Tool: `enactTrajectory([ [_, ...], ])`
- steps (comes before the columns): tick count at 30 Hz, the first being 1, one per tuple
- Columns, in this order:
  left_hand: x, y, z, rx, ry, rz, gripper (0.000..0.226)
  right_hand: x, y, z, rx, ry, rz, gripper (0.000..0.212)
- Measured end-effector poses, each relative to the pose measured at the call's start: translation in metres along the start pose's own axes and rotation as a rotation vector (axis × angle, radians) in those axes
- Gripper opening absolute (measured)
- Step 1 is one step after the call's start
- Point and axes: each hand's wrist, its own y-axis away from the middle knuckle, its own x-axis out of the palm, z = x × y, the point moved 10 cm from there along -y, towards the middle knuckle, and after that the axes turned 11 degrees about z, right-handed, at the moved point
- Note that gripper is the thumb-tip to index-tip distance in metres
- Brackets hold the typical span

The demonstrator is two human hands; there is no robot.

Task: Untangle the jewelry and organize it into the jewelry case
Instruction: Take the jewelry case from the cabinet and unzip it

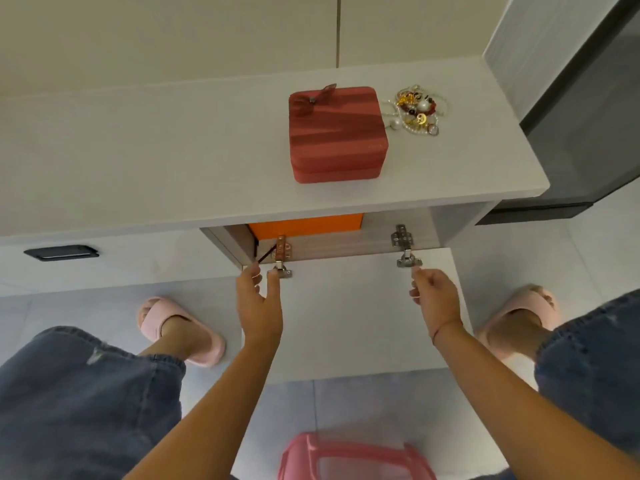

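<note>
1 red square fabric jewelry case [337, 133]; 1 tangled heap of pearl and gold jewelry [417, 109]; 2 silver metal hinges, left [283, 252], right [402, 237]; 2 pink slippers, left [152, 315], right [540, 299]; 1 orange box [304, 225].

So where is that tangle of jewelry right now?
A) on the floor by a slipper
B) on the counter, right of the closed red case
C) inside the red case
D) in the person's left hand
B: the tangled jewelry lies on the white counter just right of the red case, whose lid is shut.
</note>
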Motion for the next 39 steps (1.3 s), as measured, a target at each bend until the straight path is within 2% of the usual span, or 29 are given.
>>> enactTrajectory([
  [4, 0.020, 0.009, 0.103, -0.343, -0.110, 0.247, 0.066, 0.020, 0.001, -0.094, 0.278, 0.024, 0.151, 0.035],
  [7, 0.022, 0.019, 0.143, -0.457, -0.238, 0.369, 0.071, 0.017, 0.005, -0.144, 0.476, -0.053, 0.117, 0.043],
  [11, 0.019, 0.026, 0.179, -0.590, -0.240, 0.440, 0.074, 0.008, 0.028, -0.199, 0.722, -0.009, 0.032, 0.049],
  [13, 0.020, 0.024, 0.189, -0.637, -0.186, 0.438, 0.077, 0.008, 0.040, -0.214, 0.790, -0.016, -0.018, 0.083],
  [15, 0.021, 0.018, 0.195, -0.653, -0.176, 0.416, 0.077, 0.010, 0.045, -0.226, 0.827, -0.045, -0.037, 0.108],
  [19, 0.018, 0.010, 0.199, -0.661, -0.227, 0.348, 0.085, 0.023, 0.049, -0.238, 0.871, -0.191, 0.000, 0.130],
  [20, 0.015, 0.009, 0.204, -0.677, -0.217, 0.322, 0.092, 0.028, 0.051, -0.238, 0.880, -0.229, 0.014, 0.129],
  [21, 0.012, 0.009, 0.207, -0.701, -0.200, 0.296, 0.097, 0.034, 0.052, -0.236, 0.880, -0.259, 0.030, 0.119],
  [23, 0.007, 0.010, 0.212, -0.752, -0.136, 0.258, 0.097, 0.040, 0.052, -0.235, 0.858, -0.343, 0.048, 0.101],
  [27, 0.009, 0.012, 0.220, -0.793, -0.034, 0.300, 0.099, 0.048, 0.052, -0.236, 0.864, -0.532, 0.079, 0.096],
  [29, 0.008, 0.012, 0.224, -0.794, -0.039, 0.323, 0.115, 0.051, 0.051, -0.238, 0.853, -0.641, 0.071, 0.087],
  [31, 0.007, 0.011, 0.234, -0.805, -0.044, 0.329, 0.132, 0.050, 0.051, -0.240, 0.842, -0.698, 0.037, 0.090],
  [32, 0.007, 0.012, 0.231, -0.813, -0.043, 0.339, 0.131, 0.051, 0.051, -0.242, 0.841, -0.731, 0.023, 0.095],
  [34, 0.008, 0.015, 0.223, -0.823, -0.014, 0.354, 0.112, 0.054, 0.053, -0.241, 0.855, -0.802, 0.009, 0.097],
  [36, 0.007, 0.020, 0.224, -0.860, 0.008, 0.360, 0.098, 0.055, 0.056, -0.239, 0.870, -0.853, -0.003, 0.086],
  [39, 0.004, 0.023, 0.229, -0.899, 0.042, 0.379, 0.095, 0.052, 0.058, -0.240, 0.859, -0.877, -0.015, 0.073],
])
